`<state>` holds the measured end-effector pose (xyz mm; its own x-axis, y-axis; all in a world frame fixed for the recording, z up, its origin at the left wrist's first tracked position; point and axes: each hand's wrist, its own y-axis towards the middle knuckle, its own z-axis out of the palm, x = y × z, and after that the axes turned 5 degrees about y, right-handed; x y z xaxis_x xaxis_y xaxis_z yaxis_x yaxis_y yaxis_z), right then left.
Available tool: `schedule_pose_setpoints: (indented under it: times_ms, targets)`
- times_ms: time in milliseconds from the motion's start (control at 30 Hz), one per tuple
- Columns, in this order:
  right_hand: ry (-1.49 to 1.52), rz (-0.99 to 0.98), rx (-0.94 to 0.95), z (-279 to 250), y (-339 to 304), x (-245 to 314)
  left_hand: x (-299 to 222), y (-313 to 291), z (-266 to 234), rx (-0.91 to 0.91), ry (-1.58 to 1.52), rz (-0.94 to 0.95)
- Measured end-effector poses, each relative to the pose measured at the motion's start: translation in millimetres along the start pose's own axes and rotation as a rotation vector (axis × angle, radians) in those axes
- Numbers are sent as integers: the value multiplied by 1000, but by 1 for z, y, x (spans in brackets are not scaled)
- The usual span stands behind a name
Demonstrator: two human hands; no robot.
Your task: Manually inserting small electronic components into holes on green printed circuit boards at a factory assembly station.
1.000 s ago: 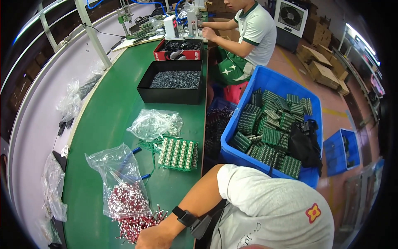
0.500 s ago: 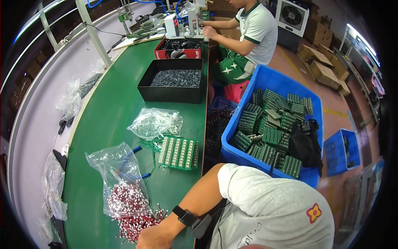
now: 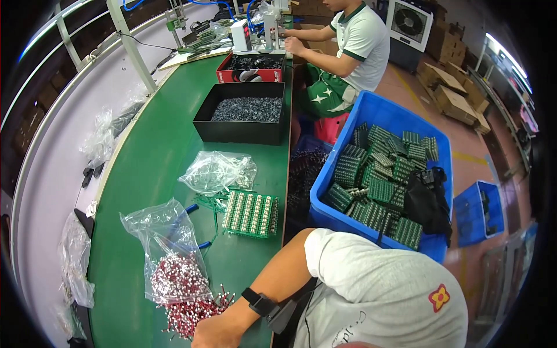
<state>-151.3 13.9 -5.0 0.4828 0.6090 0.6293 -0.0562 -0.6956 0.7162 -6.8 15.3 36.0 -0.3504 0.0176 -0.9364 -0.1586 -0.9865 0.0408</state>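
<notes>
My right hand (image 3: 216,333) is at the lower edge, its wrist in a black band, next to a loose pile of short red wire leads with white tips (image 3: 188,318). Its fingers are cut off by the frame, so what they hold is hidden. My left hand is out of view. More leads fill a clear plastic bag (image 3: 159,223) that lies open above the pile. Partly under the bag is a tool with blue handles (image 3: 204,245). Farther up, a stack of green circuit board panels (image 3: 250,214) with rows of pale components sits near the table's edge.
Beyond the panels lie a second clear bag (image 3: 214,173), a black tray of small dark parts (image 3: 238,136) and a red box (image 3: 267,75). A blue bin (image 3: 325,200) full of panels stands right of the table. A co-worker (image 3: 362,43) sits at the far end.
My right hand has shifted very slightly at the lower edge. The bags, panels and trays stay where they were.
</notes>
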Motion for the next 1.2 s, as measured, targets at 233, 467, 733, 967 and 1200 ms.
schedule_pose_setpoints:
  times_ms: [233,467,733,967,1200]
  targets:
    - [17,-24,0,-1,2,0,14,12,-25,19,-16,-52]
    - [20,-11,18,-1,3,-4,2,9,-3,47,-53,-60]
    - [15,-21,9,-1,1,0,11,13,-23,101,-58,-96]
    - [18,-19,-8,0,1,-1,17,16,-33,38,-51,-143]
    - [27,-15,-5,-2,1,0,16,17,-26,14,-77,-119]
